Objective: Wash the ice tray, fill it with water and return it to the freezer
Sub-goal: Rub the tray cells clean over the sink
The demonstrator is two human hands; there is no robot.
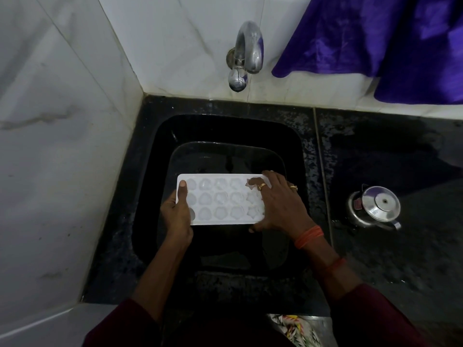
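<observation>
Tray (pixel 220 199), white, is held level and mould side up over the black sink (pixel 160 136), in the sink's middle, long axis running left to right. 3 rows of moulds are visible; the right column is star-shaped, and the other shapes are too faint to name. The moulds look pale and glossy; cannot tell whether they hold water. Left grip (pixel 176 211) is clenched on the tray's left end, with the thumb lying along the top face and pointing far and the fingers hidden below. Right grip (pixel 280 201) grasps the tray's right end: fingers spread over the top face toward the far edge, thumb at the near edge, index finger bent into the far star mould. 2 rings (pixel 262 186) are on the right fingers and orange threads (pixel 309 236) circle the right wrist. Both forearms come out of dark red sleeves (pixel 375 319) at the near edge of the view. Tap (pixel 246 50), chrome, is fixed to the white tiled wall (pixel 62 121) beyond the sink; no stream is visible from it. Counter (pixel 388 151) is dark, speckled and wet-looking around the sink. A steel pot (pixel 375 207) with a lid sits on the counter, right of the sink and well apart from the tray. A purple cloth (pixel 388 38) hangs at far right against the wall.
</observation>
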